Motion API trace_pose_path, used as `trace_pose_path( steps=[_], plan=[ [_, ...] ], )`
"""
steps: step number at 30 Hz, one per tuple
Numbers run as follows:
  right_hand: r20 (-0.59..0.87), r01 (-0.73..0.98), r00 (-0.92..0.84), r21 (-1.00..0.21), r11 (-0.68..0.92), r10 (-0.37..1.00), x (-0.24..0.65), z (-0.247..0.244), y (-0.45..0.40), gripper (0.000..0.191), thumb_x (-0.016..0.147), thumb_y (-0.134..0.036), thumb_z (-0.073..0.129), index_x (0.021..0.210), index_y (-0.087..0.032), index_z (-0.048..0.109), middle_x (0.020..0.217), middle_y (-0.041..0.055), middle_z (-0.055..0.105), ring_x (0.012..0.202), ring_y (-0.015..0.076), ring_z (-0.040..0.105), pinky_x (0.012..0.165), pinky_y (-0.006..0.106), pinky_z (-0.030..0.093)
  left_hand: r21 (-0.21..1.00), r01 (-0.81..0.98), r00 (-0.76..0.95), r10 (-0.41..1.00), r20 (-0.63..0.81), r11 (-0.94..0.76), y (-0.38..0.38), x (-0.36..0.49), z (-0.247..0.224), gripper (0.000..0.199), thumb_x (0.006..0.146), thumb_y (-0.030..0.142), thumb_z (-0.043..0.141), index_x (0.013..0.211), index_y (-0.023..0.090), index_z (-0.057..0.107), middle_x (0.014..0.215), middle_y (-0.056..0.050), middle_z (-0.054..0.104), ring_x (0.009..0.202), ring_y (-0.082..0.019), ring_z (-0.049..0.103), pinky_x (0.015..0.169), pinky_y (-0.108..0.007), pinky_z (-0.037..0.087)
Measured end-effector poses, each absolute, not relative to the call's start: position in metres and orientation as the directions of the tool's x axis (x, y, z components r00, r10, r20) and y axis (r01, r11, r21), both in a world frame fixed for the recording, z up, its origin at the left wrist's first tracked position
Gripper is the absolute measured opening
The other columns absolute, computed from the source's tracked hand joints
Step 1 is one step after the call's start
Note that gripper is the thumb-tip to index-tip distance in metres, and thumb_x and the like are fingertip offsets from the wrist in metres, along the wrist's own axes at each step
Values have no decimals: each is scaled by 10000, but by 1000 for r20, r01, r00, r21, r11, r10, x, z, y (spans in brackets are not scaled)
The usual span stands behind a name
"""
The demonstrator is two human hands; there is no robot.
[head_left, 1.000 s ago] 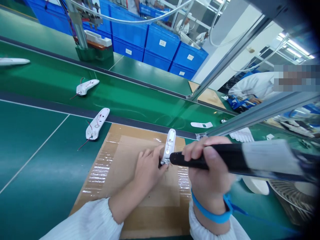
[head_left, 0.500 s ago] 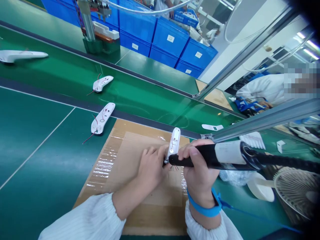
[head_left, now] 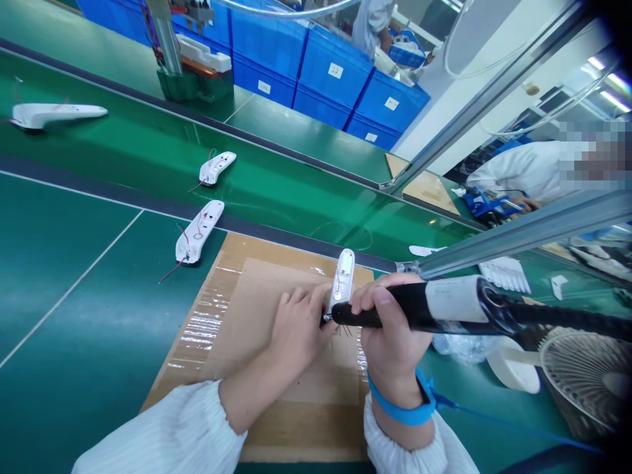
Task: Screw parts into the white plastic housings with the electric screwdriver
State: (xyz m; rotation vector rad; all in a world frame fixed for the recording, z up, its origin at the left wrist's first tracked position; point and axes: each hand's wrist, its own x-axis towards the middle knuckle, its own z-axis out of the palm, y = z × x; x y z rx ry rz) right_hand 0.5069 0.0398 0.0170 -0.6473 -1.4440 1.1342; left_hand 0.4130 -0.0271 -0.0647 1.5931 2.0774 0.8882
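The long, white, open plastic shell [head_left: 342,280] lies on the flat, brown, taped cardboard sheet [head_left: 309,431], with its far end pointing to the dark edge strip of the green counter [head_left: 59,283]. The bare left hand [head_left: 297,332] is at the shell's near end. Its fingers are bent and look nearly closed on that end, though the place where they pinch is partly hidden. The bare right hand [head_left: 395,339] has its fingers wrapped snugly around the fat, black, stick-shaped tool [head_left: 411,308] with a pale band and a dark cord. The tool's nose is right at the shell's near end, close to the left fingers. It is too small to see just what the tip touches.

To do this well, I think the left hand should press the shell down firmly so it can't slide or tip. The left fingers should stay out of the way of the tip. The right hand should hold the tool steady and push gently, since thin plastic can crack. Some thin red and dark wires [head_left: 345,331] poke out under the nose, so it would be smart to watch that they don't get pinched. The stretchy blue wrist band [head_left: 402,413] should not snag either.
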Motion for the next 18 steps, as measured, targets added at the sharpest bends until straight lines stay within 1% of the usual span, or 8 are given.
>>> trace_pose_path(
  steps=[3, 6, 9, 12, 14, 18],
  plan=[
    [433, -211, -231, -896, 390, 871, 506, 13, 40, 157, 971, -236, 765, 916, -236, 618, 652, -69, 598, 499, 141, 593, 514, 293, 494, 680, 711, -288, 956, 51, 178, -27, 413, -63, 455, 929, 196, 873, 1327, 292, 675, 1040, -9, 854, 1012, -321, 714, 798, -415, 397],
    [404, -156, -229, -913, 376, 886, 507, 6, 41, 183, 970, -241, 793, 915, -228, 618, 687, -59, 595, 534, 129, 567, 545, 292, 469, 683, 704, -292, 956, 28, 195, -27, 413, -60, 418, 947, 175, 847, 1313, 290, 679, 1032, -11, 852, 1011, -324, 711, 795, -416, 390],
    [382, -131, -219, -923, 361, 898, 506, 3, 43, 213, 952, -249, 820, 908, -229, 612, 694, -58, 591, 565, 137, 582, 570, 298, 489, 685, 705, -288, 957, 41, 183, -27, 413, -60, 395, 949, 163, 835, 1288, 291, 678, 1020, -14, 851, 996, -316, 709, 787, -408, 389],
    [381, -164, -250, -923, 349, 890, 503, 4, 45, 203, 959, -234, 800, 897, -237, 607, 650, -74, 583, 514, 132, 578, 530, 289, 491, 682, 709, -279, 959, 40, 178, -27, 413, -61, 375, 947, 178, 836, 1268, 291, 679, 1012, -18, 849, 995, -313, 710, 783, -403, 398],
    [371, -154, -262, -927, 341, 891, 502, 5, 46, 200, 961, -244, 788, 897, -241, 599, 630, -79, 580, 483, 128, 562, 513, 286, 488, 681, 709, -279, 960, 30, 185, -26, 413, -61, 379, 942, 190, 846, 1267, 291, 679, 1000, -20, 846, 1002, -318, 712, 787, -406, 403],
    [347, -121, -231, -937, 327, 909, 504, 0, 48, 227, 933, -280, 806, 915, -246, 582, 628, -80, 581, 489, 134, 565, 533, 288, 510, 681, 702, -287, 958, 5, 207, -27, 412, -61, 413, 928, 196, 874, 1278, 289, 674, 1011, -19, 844, 1027, -337, 710, 808, -422, 407]
  ],
)
